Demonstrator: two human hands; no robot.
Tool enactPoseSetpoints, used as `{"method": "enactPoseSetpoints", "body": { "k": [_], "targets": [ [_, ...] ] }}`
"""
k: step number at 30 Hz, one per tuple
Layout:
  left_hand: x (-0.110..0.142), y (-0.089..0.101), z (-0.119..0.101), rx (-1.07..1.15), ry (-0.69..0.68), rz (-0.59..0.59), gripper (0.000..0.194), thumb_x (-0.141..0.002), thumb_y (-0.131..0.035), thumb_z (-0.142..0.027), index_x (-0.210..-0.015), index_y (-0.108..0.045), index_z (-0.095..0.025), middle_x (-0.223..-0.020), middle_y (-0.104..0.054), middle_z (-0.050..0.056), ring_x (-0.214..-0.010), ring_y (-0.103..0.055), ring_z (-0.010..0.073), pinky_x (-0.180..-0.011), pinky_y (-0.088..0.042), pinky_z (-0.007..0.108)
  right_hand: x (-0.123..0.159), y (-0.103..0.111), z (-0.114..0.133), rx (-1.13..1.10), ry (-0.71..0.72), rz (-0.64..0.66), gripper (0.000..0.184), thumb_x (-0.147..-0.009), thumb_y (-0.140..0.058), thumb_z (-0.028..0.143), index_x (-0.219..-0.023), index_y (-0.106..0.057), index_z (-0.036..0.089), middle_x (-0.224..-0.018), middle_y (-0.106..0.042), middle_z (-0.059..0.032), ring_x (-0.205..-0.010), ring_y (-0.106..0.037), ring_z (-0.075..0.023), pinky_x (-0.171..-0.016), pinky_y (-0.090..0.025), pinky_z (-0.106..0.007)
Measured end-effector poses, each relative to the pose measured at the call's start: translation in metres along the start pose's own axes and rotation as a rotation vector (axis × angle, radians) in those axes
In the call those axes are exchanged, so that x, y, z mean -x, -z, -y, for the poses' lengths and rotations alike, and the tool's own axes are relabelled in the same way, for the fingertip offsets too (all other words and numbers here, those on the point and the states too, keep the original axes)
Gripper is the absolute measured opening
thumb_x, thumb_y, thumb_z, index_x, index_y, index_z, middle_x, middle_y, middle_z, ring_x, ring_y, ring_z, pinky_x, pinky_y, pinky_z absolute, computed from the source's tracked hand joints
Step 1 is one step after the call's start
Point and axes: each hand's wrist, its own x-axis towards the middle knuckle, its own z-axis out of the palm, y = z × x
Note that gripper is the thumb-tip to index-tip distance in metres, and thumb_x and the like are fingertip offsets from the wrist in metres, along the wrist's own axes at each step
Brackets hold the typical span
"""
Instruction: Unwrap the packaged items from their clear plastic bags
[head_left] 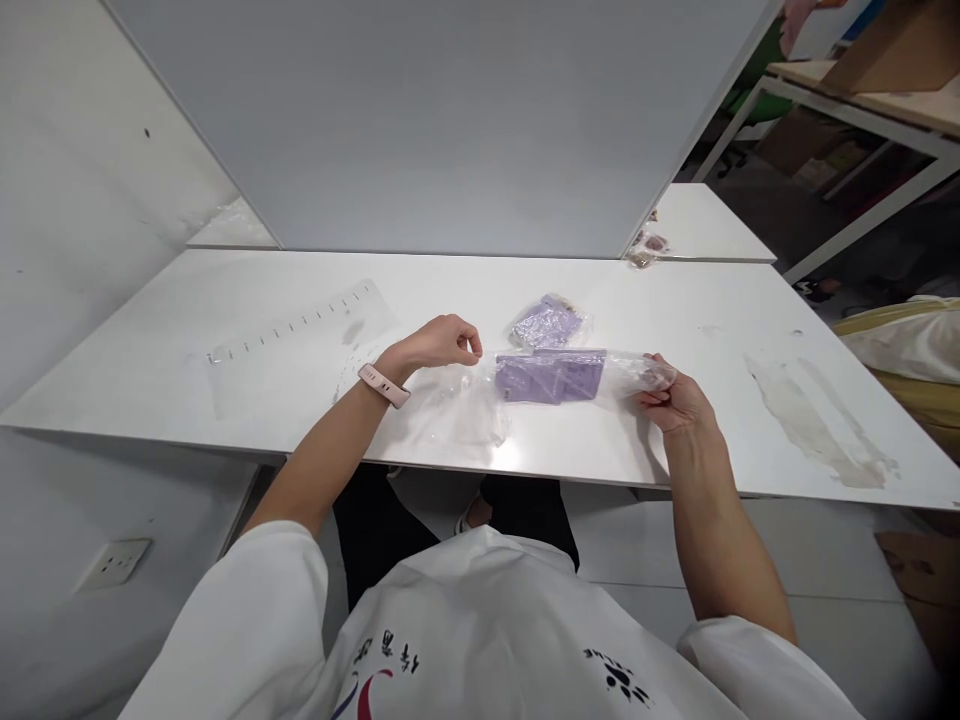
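Fingers (468, 336) of the left hand (441, 343), curled downward, pinch a clear bag (621, 372); the right hand (679, 400), palm turned inward, clasps its bunched right end. Holding purple packets (551, 378), the bag stretches lengthwise left to right over the white table's (712, 310) near half.

The white table (682, 310) bears a purple packet (549, 322) and, seemingly, a clear sheet (300, 345).

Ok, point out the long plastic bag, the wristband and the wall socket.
Long plastic bag (555, 376): head view, its purple-filled middle.
Wristband (383, 385): head view, middle of the band.
Wall socket (116, 564): head view, centre of its plate.
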Motion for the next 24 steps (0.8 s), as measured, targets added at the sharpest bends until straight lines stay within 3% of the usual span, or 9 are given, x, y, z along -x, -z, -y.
{"method": "enactPoseSetpoints", "body": {
  "k": [4, 6, 9, 13, 16, 19, 22, 24],
  "targets": [
    [0.014, -0.021, 0.002, 0.033, 0.103, -0.033, 0.042, -0.082, -0.065, -0.049, -0.114, -0.065, -0.021, -0.117, -0.068, 0.011, -0.099, -0.065, 0.0262, -0.072, -0.051, 0.033, 0.007, 0.008, 0.001, -0.236, -0.085, -0.178, 0.042, -0.076, -0.078, 0.058, -0.077, -0.058, 0.021, -0.047, -0.036, 0.0103, -0.036, -0.028, -0.0025, -0.033, -0.029, -0.015],
    [0.023, -0.036, 0.001, 0.092, 0.111, -0.012, 0.059, -0.081, -0.066, -0.053, -0.131, -0.054, -0.022, -0.123, -0.066, 0.012, -0.099, -0.066, 0.0264, -0.074, -0.053, 0.034, 0.013, 0.004, 0.001, -0.231, -0.041, -0.212, 0.046, -0.069, -0.082, 0.059, -0.089, -0.065, 0.02, -0.053, -0.044, 0.009, -0.042, -0.039, -0.0041, -0.038, -0.037, -0.015],
    [0.034, -0.047, 0.002, 0.156, 0.085, 0.058, 0.069, -0.08, -0.069, -0.039, -0.142, -0.044, -0.022, -0.104, -0.07, 0.009, -0.082, -0.067, 0.0217, -0.069, -0.053, 0.033, 0.019, 0.0, 0.004, -0.14, 0.055, -0.207, 0.053, -0.057, -0.093, 0.04, -0.101, -0.07, 0.021, -0.06, -0.051, 0.0081, -0.052, -0.047, -0.0057, -0.046, -0.045, -0.016],
    [0.039, -0.024, 0.024, 0.294, 0.095, 0.036, 0.046, -0.076, -0.066, -0.023, -0.121, -0.063, -0.018, -0.08, -0.067, 0.004, -0.072, -0.064, 0.018, -0.061, -0.052, 0.029, 0.02, 0.011, 0.014, -0.063, 0.09, -0.285, 0.044, -0.056, -0.087, 0.02, -0.098, -0.075, 0.016, -0.06, -0.052, 0.0055, -0.053, -0.044, -0.0058, -0.047, -0.041, -0.018],
    [0.041, 0.006, 0.049, 0.284, 0.157, -0.086, 0.026, -0.074, -0.068, -0.022, -0.099, -0.072, -0.018, -0.075, -0.065, 0.004, -0.067, -0.061, 0.016, -0.061, -0.051, 0.03, 0.019, 0.027, 0.018, 0.006, 0.117, -0.364, 0.036, -0.057, -0.082, 0.015, -0.092, -0.076, 0.016, -0.057, -0.05, 0.0045, -0.053, -0.041, -0.0076, -0.048, -0.037, -0.023],
    [0.041, 0.022, 0.065, 0.142, 0.239, -0.276, 0.02, -0.077, -0.066, -0.024, -0.095, -0.074, -0.019, -0.086, -0.07, 0.008, -0.079, -0.064, 0.0204, -0.073, -0.054, 0.036, 0.021, 0.034, 0.016, 0.305, 0.196, -0.45, 0.03, -0.065, -0.076, 0.019, -0.094, -0.077, 0.019, -0.062, -0.052, 0.0028, -0.056, -0.042, -0.0104, -0.057, -0.04, -0.03],
    [0.037, 0.021, 0.059, 0.044, 0.195, -0.556, 0.027, -0.088, -0.058, -0.033, -0.107, -0.072, -0.02, -0.115, -0.07, 0.011, -0.107, -0.063, 0.0251, -0.093, -0.051, 0.041, 0.024, 0.021, 0.013, 0.793, 0.537, -0.56, 0.028, -0.078, -0.066, 0.027, -0.105, -0.075, 0.021, -0.087, -0.067, -0.0061, -0.08, -0.057, -0.0191, -0.078, -0.046, -0.038],
    [0.03, 0.017, 0.044, 0.078, 0.114, -0.641, 0.036, -0.096, -0.049, -0.041, -0.118, -0.067, -0.021, -0.125, -0.067, 0.01, -0.115, -0.06, 0.0245, -0.099, -0.048, 0.041, 0.023, 0.003, 0.014, 1.019, 0.751, -0.47, 0.029, -0.086, -0.061, 0.034, -0.11, -0.072, 0.023, -0.107, -0.07, -0.0095, -0.102, -0.059, -0.0254, -0.093, -0.044, -0.044]
  ]
}}
